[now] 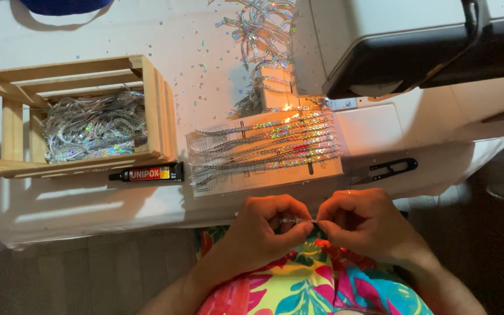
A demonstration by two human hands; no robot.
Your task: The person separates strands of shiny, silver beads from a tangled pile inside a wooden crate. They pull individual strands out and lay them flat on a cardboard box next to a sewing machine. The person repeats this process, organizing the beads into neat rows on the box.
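1. A white table (88, 204) fills most of the view, strewn with loose shiny sequins near its far edge.
2. A white sewing machine (415, 46) with a dark underside stands at the right of the table, a small light glowing beneath it.
3. A wooden crate (158, 111) sits at the left, holding a tangle of silver sequin trim (94, 125).
4. A white sheet of paper (263, 175) lies at the centre, with rows of sequin strands (269, 143) laid across it.
5. The left hand (263, 230) and the right hand (366, 224) meet just in front of the table edge, above a bright floral garment (304, 283); both are closed, pinching the ends of a short sequin strand (298, 220) stretched between their fingertips.
6. A black glue tube (147, 173) lies in front of the crate.
7. Black thread snips (386, 170) lie right of the paper.
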